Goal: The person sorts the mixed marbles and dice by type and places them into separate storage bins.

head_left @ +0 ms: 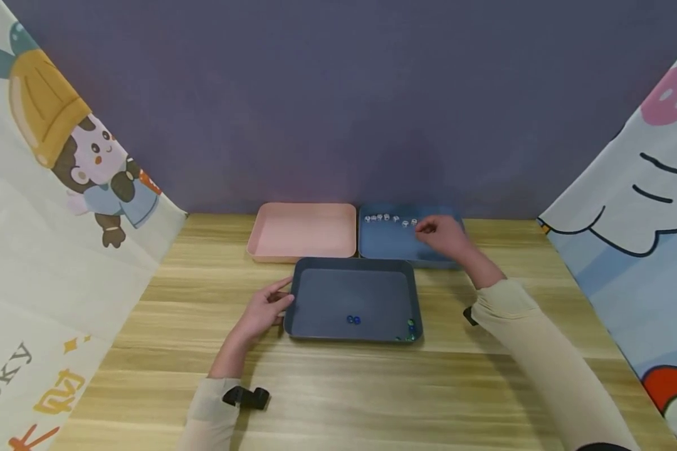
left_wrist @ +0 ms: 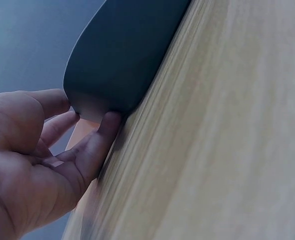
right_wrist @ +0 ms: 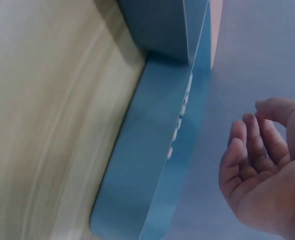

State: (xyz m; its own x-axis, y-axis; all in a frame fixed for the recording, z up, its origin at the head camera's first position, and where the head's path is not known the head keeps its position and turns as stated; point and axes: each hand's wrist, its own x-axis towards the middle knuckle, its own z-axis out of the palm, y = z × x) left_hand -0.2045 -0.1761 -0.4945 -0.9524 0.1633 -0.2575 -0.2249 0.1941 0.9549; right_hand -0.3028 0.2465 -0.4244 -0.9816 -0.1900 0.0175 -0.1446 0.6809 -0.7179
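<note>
My left hand (head_left: 262,310) holds the left end of a dark grey tray (head_left: 352,264). In the left wrist view its fingertips (left_wrist: 110,122) press at the tray's rim and lower edge. Two blue marbles (head_left: 353,320) lie near the front middle of that tray, and several green and blue ones (head_left: 410,326) gather in its front right corner. Over the blue tray (head_left: 383,244) hovers my right hand (head_left: 442,235), fingers loosely bent and thumb near the index finger. Nothing shows between them. Several white dice (head_left: 386,217) form a row along the back of the blue tray, the last beside the right fingertips.
A pink tray (head_left: 304,228) stands behind the grey one, left of the blue tray. All three rest on a wood-grain table (head_left: 338,394). A dark wall (head_left: 338,106) rises behind, with printed cloth panels (head_left: 51,250) along both sides.
</note>
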